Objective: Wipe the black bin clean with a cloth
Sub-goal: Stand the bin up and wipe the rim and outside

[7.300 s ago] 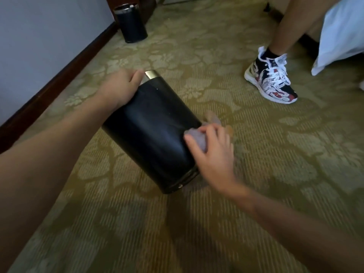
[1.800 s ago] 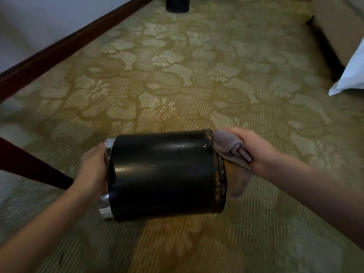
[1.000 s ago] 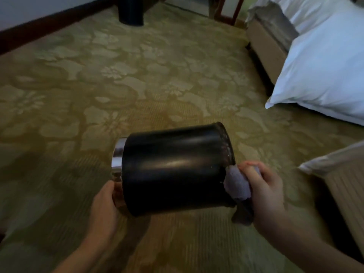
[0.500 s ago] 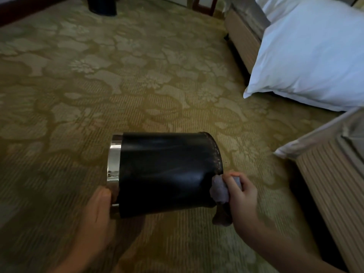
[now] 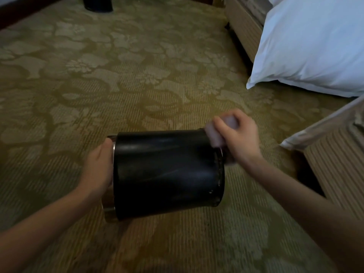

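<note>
- Since half a second ago, right hand (image 5: 238, 138) has carried the cloth (image 5: 215, 134) from the low near edge of the base to its far upper edge.
- Black bin (image 5: 167, 172) is held on its side above the carpet (image 5: 137, 75), long axis running left to right.
- Left hand (image 5: 99, 168) grip is clamped on the metal rim (image 5: 110, 205).
- Right grip is pinched on the cloth; the bin's unwiped wall lies left of and below it.

Both hands (image 5: 98, 166) curled — arms outstretched
</note>
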### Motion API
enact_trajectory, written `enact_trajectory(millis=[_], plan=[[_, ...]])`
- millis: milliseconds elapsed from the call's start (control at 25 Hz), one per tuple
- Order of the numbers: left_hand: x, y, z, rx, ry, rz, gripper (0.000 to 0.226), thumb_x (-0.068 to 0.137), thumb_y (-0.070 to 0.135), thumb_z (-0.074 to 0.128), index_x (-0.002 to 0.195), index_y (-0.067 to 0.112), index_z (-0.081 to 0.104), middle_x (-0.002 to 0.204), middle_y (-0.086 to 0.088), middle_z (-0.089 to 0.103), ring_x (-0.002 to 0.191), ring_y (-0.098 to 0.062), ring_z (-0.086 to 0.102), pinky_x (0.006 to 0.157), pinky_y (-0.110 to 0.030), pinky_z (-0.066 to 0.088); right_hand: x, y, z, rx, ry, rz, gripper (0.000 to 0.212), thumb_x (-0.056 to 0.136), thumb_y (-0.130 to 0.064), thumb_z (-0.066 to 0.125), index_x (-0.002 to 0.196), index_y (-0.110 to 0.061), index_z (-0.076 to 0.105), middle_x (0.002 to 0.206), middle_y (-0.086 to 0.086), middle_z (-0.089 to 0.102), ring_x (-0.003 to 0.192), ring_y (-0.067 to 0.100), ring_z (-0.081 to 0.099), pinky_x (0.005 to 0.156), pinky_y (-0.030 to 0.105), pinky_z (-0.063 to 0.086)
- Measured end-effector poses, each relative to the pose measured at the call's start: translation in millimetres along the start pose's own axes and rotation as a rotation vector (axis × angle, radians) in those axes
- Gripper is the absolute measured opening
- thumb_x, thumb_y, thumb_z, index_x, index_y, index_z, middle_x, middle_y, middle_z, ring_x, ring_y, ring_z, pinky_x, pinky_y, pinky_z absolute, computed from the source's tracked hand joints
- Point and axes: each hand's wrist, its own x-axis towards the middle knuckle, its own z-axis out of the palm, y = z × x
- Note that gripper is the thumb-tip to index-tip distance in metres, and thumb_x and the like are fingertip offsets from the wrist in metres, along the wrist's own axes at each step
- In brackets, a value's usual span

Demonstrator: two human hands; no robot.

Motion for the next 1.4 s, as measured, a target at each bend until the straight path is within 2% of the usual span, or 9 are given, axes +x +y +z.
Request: enact_trajectory(millis=[160, 240, 360, 600, 800, 920, 1120, 1280, 1400], plan=[[-1.8, -1.6, -2.9, -0.024, 0.0, -0.063, 0.047, 0.1, 0.047, 0.035, 0.069, 0.03, 0.066, 0.059, 0.009, 0.064, 0.06, -0.008, 0.06, 0.057, -0.03, 0.039, 17.1, 1.7, 37.4, -0.505, -0.116, -0.148, 0.037, 0.088, -0.057, 0.063, 0.102, -0.023, 0.062, 0.102, -0.007, 0.058, 0.097, 0.014, 0.054, 0.073, 0.033, 0.048], [0.7, 0.6, -0.6, -0.009, 0.015, -0.075, 0.052, 0.1, 0.046, 0.035, 0.057, 0.033, 0.063, 0.048, 0.013, 0.058, 0.047, 0.0, 0.053, 0.056, -0.031, 0.035, -7.7, 15.6, 32.4, -0.412, -0.016, -0.227, 0.028, 0.091, -0.049, 0.062, 0.099, -0.022, 0.06, 0.1, -0.007, 0.056, 0.096, 0.016, 0.053, 0.076, 0.035, 0.049], [6.6, 5.7, 2.4, -0.034, 0.044, -0.079, 0.05, 0.1, 0.043, 0.037, 0.06, 0.021, 0.059, 0.056, 0.006, 0.058, 0.057, -0.012, 0.053, 0.057, -0.03, 0.037, -54.2, 41.5, 16.7, -0.303, 0.05, -0.298, 0.021, 0.092, -0.047, 0.059, 0.099, -0.028, 0.055, 0.104, -0.013, 0.049, 0.095, 0.011, 0.051, 0.078, 0.027, 0.045], [-3.5, 5.4, -0.3, -0.001, 0.022, -0.011, 0.047, 0.103, 0.038, 0.034, 0.068, 0.016, 0.056, 0.069, -0.003, 0.057, 0.065, -0.016, 0.051, 0.062, -0.031, 0.038, -145.0, 78.3, 7.8, -0.19, -0.079, -0.196, 0.024, 0.092, -0.044, 0.059, 0.106, -0.024, 0.057, 0.121, -0.005, 0.046, 0.112, 0.01, 0.052, 0.088, 0.035, 0.054], [-19.9, 12.3, -0.8, 0.088, 0.074, 0.056, 0.045, 0.104, 0.034, 0.033, 0.067, 0.018, 0.054, 0.067, 0.004, 0.055, 0.06, -0.003, 0.051, 0.054, -0.023, 0.033, -112.4, 62.2, -27.3, -0.004, 0.023, -0.127, 0.016, 0.09, -0.043, 0.063, 0.097, -0.029, 0.06, 0.103, -0.009, 0.059, 0.097, 0.015, 0.06, 0.079, 0.045, 0.053], [-43.8, -0.9, -5.4, 0.032, 0.052, 0.11, 0.044, 0.104, 0.036, 0.033, 0.069, 0.022, 0.056, 0.064, 0.004, 0.057, 0.06, -0.002, 0.054, 0.055, -0.027, 0.039, -17.7, 22.4, -23.2, 0.004, 0.009, -0.018, 0.024, 0.087, -0.053, 0.066, 0.094, -0.031, 0.063, 0.091, -0.01, 0.066, 0.088, 0.009, 0.063, 0.076, 0.034, 0.052], [-95.4, -27.6, -8.4, 0.003, 0.072, 0.14, 0.043, 0.105, 0.032, 0.032, 0.071, 0.036, 0.059, 0.067, 0.017, 0.063, 0.054, 0.005, 0.054, 0.044, -0.004, 0.037, 31.3, 18.3, 28.2, -0.306, -0.389, 0.218, 0.025, 0.09, -0.042, 0.067, 0.085, -0.022, 0.053, 0.081, -0.007, 0.057, 0.072, 0.007, 0.054, 0.057, 0.026, 0.037], [-108.5, -35.1, -9.8, -0.027, 0.079, 0.126, 0.04, 0.104, 0.034, 0.032, 0.073, 0.024, 0.056, 0.067, 0.01, 0.062, 0.056, 0.003, 0.055, 0.047, -0.008, 0.041, -22.9, 27.9, 3.3, -0.274, -0.276, 0.102, 0.027, 0.089, -0.044, 0.066, 0.09, -0.019, 0.056, 0.089, -0.001, 0.062, 0.08, 0.013, 0.061, 0.062, 0.028, 0.044], [-103.3, -29.0, -9.3, -0.022, 0.077, 0.088, 0.041, 0.104, 0.038, 0.033, 0.077, 0.019, 0.057, 0.07, 0.001, 0.059, 0.057, 0.003, 0.054, 0.055, -0.028, 0.041, -93.6, 29.4, -12.6, -0.314, -0.076, -0.086, 0.022, 0.088, -0.052, 0.059, 0.097, -0.033, 0.053, 0.103, -0.015, 0.05, 0.09, -0.002, 0.054, 0.069, 0.01, 0.042]])
